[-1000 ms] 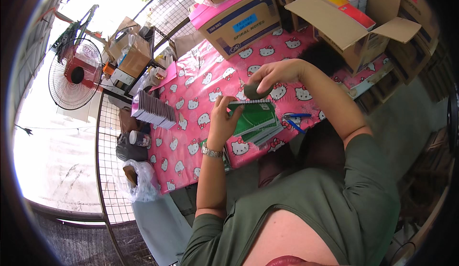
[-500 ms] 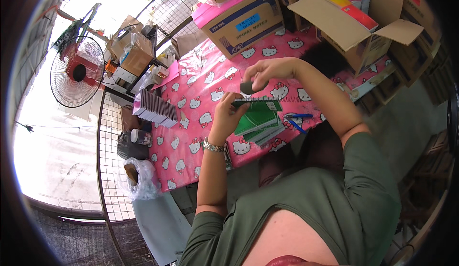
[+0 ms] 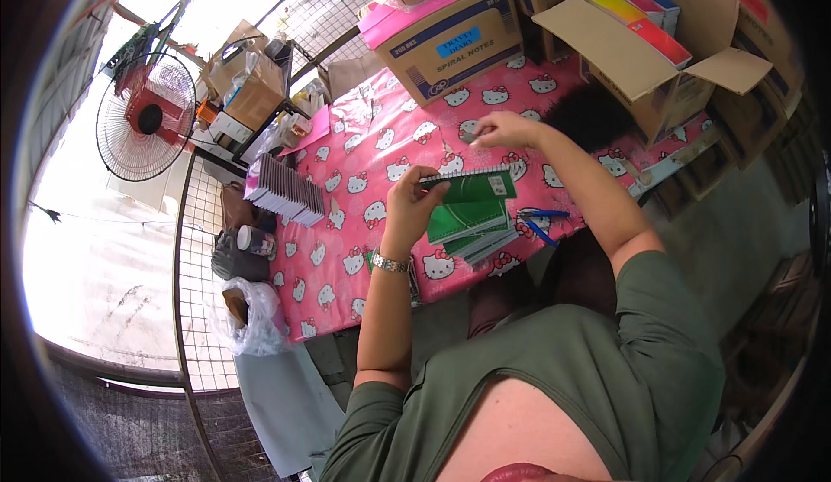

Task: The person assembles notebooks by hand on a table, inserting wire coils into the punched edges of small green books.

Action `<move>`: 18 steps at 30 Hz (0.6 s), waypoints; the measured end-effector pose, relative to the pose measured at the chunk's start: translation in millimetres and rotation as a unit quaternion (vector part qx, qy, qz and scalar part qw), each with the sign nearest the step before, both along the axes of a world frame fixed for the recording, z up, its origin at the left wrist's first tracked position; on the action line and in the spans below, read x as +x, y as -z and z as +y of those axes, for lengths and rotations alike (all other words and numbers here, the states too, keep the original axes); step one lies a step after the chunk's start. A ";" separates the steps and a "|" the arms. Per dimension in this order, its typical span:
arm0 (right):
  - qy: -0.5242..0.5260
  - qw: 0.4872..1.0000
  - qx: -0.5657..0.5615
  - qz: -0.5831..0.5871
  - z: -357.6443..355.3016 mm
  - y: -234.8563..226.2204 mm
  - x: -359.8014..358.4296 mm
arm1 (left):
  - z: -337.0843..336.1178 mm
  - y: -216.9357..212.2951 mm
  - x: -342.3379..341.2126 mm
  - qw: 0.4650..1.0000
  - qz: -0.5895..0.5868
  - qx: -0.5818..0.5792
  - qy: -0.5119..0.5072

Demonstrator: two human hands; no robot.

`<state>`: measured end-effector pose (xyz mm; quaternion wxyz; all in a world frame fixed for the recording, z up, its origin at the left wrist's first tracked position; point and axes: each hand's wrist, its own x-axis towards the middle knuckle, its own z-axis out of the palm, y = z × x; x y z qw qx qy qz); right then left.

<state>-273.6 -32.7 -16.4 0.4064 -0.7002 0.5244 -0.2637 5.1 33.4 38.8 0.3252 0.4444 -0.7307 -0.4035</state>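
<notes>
My left hand (image 3: 415,205) is closed on the left end of a green notebook (image 3: 472,189), raised above the table. A thin spiral wire runs along its upper edge. My right hand (image 3: 511,131) is up and beyond the notebook, apart from it, its fingers pinching a small grey piece (image 3: 468,137) whose kind I cannot make out. Below the held notebook lies a loose stack of green notebooks (image 3: 467,225). Blue-handled pliers (image 3: 544,215) rest just right of the stack.
A pink patterned cloth (image 3: 346,209) covers the table. A row of notebooks (image 3: 286,192) stands at left. At the back are a closed carton (image 3: 450,49), a black heap of fine strands (image 3: 589,116) and an open carton (image 3: 640,75) with colourful notebooks. A fan (image 3: 147,118) stands far left.
The spiral wire that stuck out past the notebook's right end now lies along its edge. My right hand has moved away from the notebook, and the notebook's green cover has tilted into view.
</notes>
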 end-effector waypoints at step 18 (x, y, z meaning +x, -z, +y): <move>0.344 0.908 -0.239 0.022 179.8 128.7 13.1 | 29.1 20.5 -6.5 0.969 0.023 -0.212 -0.129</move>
